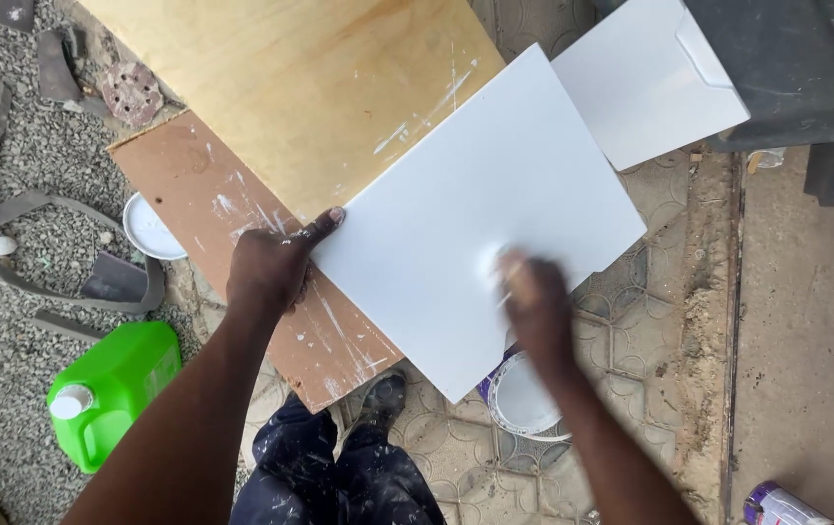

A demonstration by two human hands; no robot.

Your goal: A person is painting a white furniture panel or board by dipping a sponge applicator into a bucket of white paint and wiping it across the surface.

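Observation:
A white painted square panel (475,185) lies tilted on a pale plywood sheet (310,87) and a brown board (212,204). My left hand (271,267) rests on the brown board, thumb pressed against the panel's left edge. My right hand (533,301) is blurred by motion on the panel's lower middle, fingers closed on a small whitish pad, likely sandpaper (495,262). What the pad is exactly cannot be told.
A second white panel (645,83) lies at the upper right. A paint bucket (519,399) sits below the panel's corner, a green jerrycan (110,389) at lower left, a white lid (149,231) by the brown board. My paint-spattered legs (339,467) stand below. Gravel lies left, paving right.

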